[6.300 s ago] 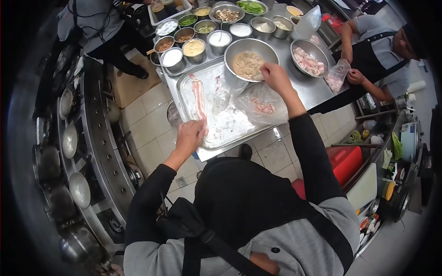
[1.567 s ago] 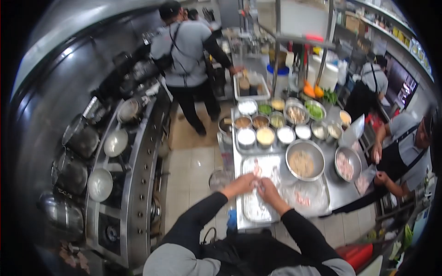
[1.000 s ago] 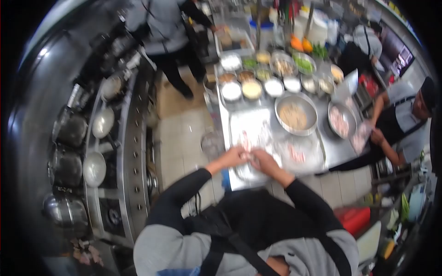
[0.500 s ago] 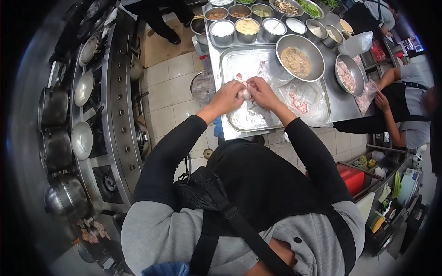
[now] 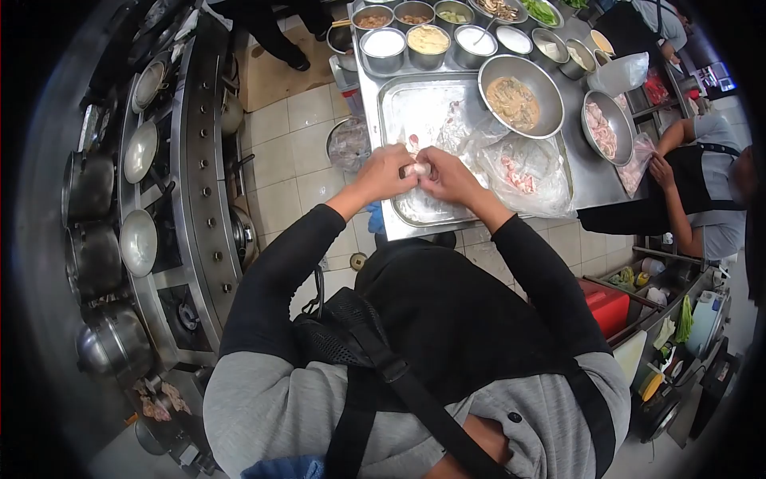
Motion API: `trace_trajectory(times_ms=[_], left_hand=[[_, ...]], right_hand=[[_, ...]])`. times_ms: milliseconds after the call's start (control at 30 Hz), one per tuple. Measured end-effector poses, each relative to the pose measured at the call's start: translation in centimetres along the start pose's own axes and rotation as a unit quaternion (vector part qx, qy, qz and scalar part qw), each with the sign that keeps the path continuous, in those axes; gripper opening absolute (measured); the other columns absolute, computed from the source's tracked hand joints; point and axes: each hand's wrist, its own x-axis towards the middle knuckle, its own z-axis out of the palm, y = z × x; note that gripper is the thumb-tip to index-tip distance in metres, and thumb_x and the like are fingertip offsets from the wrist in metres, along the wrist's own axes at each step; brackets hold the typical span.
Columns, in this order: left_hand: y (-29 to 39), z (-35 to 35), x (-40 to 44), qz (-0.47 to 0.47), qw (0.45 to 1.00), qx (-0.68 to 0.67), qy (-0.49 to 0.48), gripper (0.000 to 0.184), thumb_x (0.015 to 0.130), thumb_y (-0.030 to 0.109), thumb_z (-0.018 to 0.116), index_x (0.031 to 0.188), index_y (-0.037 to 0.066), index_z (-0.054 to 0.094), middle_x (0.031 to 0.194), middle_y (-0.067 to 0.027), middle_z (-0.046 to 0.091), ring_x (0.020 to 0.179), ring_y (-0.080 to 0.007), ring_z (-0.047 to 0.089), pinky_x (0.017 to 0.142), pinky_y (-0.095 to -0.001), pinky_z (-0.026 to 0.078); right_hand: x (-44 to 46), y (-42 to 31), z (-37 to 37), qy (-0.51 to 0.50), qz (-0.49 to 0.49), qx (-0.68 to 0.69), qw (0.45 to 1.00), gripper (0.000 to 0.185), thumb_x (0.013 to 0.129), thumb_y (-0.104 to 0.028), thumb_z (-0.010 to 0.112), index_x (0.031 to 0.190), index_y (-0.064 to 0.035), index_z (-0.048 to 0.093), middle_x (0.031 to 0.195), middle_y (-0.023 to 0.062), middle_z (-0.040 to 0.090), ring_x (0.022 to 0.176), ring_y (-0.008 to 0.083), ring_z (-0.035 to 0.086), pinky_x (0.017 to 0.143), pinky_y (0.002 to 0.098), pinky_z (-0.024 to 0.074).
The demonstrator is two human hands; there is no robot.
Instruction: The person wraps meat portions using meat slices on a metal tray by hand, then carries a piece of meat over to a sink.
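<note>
My left hand (image 5: 386, 172) and my right hand (image 5: 448, 177) meet over the near left part of a metal tray (image 5: 403, 86). Between their fingertips they grip a small pale meat roll (image 5: 416, 170). A reddish scrap of meat (image 5: 413, 142) lies on the tray just beyond my left hand. To the right, a clear plastic bag (image 5: 550, 191) with pink meat pieces (image 5: 519, 177) rests on the tray. Behind it stands a steel bowl (image 5: 556, 120) holding a brownish, wet mixture (image 5: 513, 104).
Small steel tubs of white and yellow contents (image 5: 428, 40) line the table's far side. A bowl of raw meat (image 5: 600, 130) stands right. A co-worker (image 5: 702, 180) there holds a plastic bag (image 5: 636, 166). Another person's legs show top left, near the stove (image 5: 191, 184) with woks.
Earlier my right hand was at the bowl and a long meat strip lay on the tray. Since then my hands have come together around the roll; lately only their finger positions have shifted.
</note>
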Motion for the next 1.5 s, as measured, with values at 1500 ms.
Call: trace_trajectory(times_ms=[1500], left_hand=[[11.4, -5.5, 1.0, -0.330, 0.690, -0.624, -0.163, 0.059, 0.105, 0.047, 0.049, 0.134, -0.004, 0.055, 0.131, -0.0177, 0.062, 0.124, -0.0238, 0.059, 0.108, -0.0371, 0.047]], right_hand=[[-3.5, -2.8, -1.8, 0.120, 0.238, 0.632, 0.728, 0.029, 0.098, -0.032, 0.065, 0.111, -0.0058, 0.061, 0.092, 0.0060, 0.065, 0.064, 0.0103, 0.059, 0.048, 0.0237, 0.0442]])
